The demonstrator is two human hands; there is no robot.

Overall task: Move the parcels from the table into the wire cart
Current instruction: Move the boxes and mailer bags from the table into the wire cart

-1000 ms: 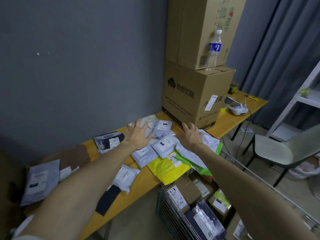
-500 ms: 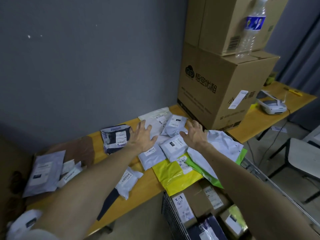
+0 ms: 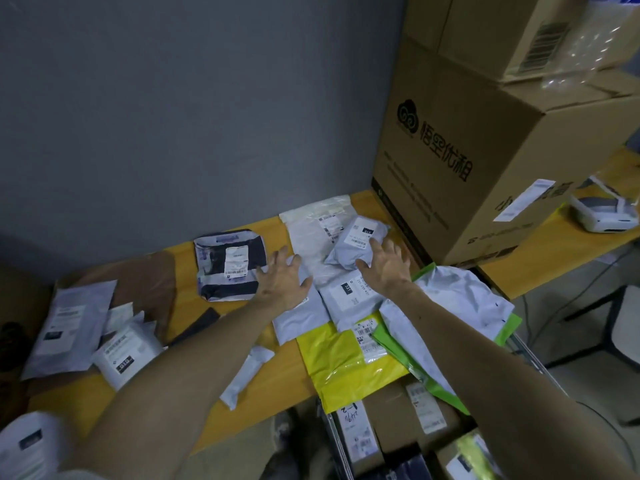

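Several parcels lie on the yellow table [image 3: 277, 375]. My left hand [image 3: 282, 280] is spread flat over grey mailers [image 3: 301, 317], beside a dark striped parcel [image 3: 228, 263]. My right hand [image 3: 384, 266] reaches with straight fingers onto a small grey padded parcel [image 3: 353, 244] near the big box. A labelled grey mailer [image 3: 349, 297] lies between my hands. A yellow bag [image 3: 339, 362] and a white-and-green bag [image 3: 450, 306] hang over the table's edge above the wire cart [image 3: 334, 441], which holds boxes and parcels.
Two stacked cardboard boxes [image 3: 485, 150] stand on the table's right, with a plastic bottle [image 3: 585, 39] on the lower one. A white label printer [image 3: 604, 213] sits far right. More mailers [image 3: 69, 327] lie at the left. A chair [image 3: 623, 334] is at the right.
Both hands have reached farther across the parcel pile; my right hand has come onto the small grey padded parcel. The view has moved closer to the table.
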